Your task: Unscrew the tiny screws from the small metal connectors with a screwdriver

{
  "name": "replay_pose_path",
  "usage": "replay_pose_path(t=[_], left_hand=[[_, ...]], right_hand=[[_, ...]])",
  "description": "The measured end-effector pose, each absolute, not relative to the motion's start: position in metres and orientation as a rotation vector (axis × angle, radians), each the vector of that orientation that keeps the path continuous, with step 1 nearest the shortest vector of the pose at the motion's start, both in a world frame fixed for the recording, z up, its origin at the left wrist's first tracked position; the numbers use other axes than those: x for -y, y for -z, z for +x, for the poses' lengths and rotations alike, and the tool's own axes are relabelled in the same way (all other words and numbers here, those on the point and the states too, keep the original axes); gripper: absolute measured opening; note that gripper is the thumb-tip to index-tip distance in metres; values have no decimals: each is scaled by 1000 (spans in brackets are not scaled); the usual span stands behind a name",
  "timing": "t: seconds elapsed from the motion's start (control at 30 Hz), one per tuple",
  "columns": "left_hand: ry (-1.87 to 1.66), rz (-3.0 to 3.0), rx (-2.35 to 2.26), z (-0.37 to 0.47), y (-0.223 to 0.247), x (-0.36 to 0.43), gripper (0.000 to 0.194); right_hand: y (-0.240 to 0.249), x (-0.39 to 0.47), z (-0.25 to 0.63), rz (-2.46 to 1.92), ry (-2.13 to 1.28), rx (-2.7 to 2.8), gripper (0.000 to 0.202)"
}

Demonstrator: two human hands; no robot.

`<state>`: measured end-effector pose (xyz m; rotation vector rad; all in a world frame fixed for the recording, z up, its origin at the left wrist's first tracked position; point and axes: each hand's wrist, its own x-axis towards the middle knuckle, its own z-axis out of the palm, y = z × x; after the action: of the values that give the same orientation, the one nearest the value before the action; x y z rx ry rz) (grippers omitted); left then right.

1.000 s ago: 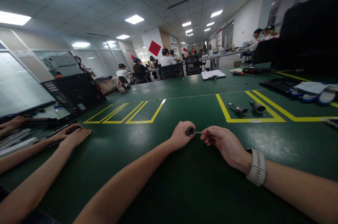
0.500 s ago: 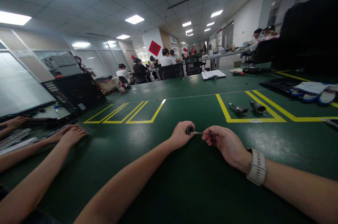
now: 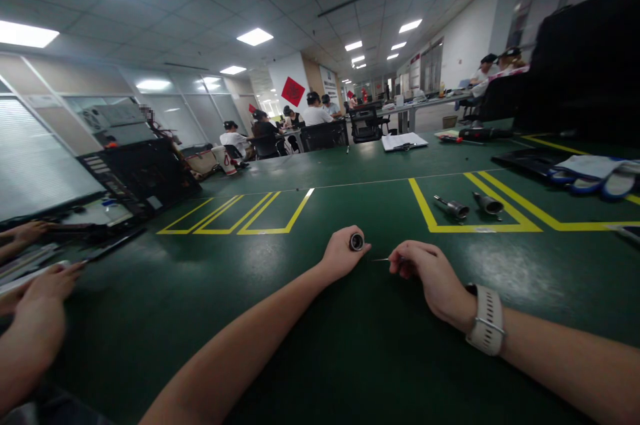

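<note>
My left hand (image 3: 343,253) is closed around a hollow metal cylinder (image 3: 357,242), its round open end turned toward me. To the right, my right hand (image 3: 417,271) pinches a thin metal tool (image 3: 380,259) whose slender tip points at the left hand, a small gap apart from it. Its rear part is hidden in my fingers, so its exact kind does not show. Two metal housings with narrow stems, one on the left (image 3: 453,208) and one on the right (image 3: 489,205), lie inside a yellow-taped area farther back on the green table (image 3: 310,345).
At the left edge another person's hand (image 3: 50,288) handles a pale object. White-and-blue gloves (image 3: 595,171) lie at the right. A clipboard with paper (image 3: 404,142) and a red-and-black tool (image 3: 453,138) rest at the back. A dark computer case (image 3: 145,175) stands back left.
The thin tool's tip has come away from the cylinder as my right hand shifted slightly right. The cylinder's opening now faces me more. The neighbouring person's hands have drawn back leftward.
</note>
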<state>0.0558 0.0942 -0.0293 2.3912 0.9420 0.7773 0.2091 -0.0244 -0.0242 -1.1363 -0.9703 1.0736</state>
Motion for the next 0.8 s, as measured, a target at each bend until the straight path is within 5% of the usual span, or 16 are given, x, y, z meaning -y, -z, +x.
replay_pose_path(t=[0.8], left_hand=[[-623, 2464, -770, 56, 24, -90, 17]], right_hand=[[25, 24, 208, -1212, -1033, 1018, 23]])
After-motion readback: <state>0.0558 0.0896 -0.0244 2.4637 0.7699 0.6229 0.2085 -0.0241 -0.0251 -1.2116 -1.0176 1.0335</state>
